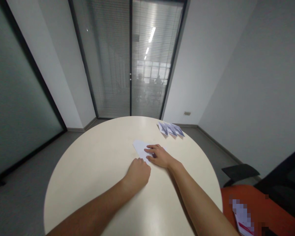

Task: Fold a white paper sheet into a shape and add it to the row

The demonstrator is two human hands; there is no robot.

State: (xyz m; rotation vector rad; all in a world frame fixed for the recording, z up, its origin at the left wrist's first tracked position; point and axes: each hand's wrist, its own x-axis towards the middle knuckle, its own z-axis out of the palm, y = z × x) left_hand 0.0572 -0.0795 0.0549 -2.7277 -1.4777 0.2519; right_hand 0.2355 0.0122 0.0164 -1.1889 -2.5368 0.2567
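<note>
A white sheet of paper (139,146) lies on the round cream table (88,170), partly covered by my hands. My right hand (159,156) rests on it from the right, fingers spread and pointing left. At the paper's near edge, my left hand (138,171) is closed, knuckles facing away from me. Its fingertips are hidden, so whether it pinches the paper's edge cannot be seen. Beyond my right hand, three folded paper pieces (171,129), white with bluish-grey shading, lie overlapping in a row near the table's far right rim.
An orange chair (245,193) with a black armrest (241,172) stands right of the table, with a partly blurred white item (243,216) on its seat. Behind the table is a glass partition with blinds (113,65). A wall socket (187,113) sits low at the back.
</note>
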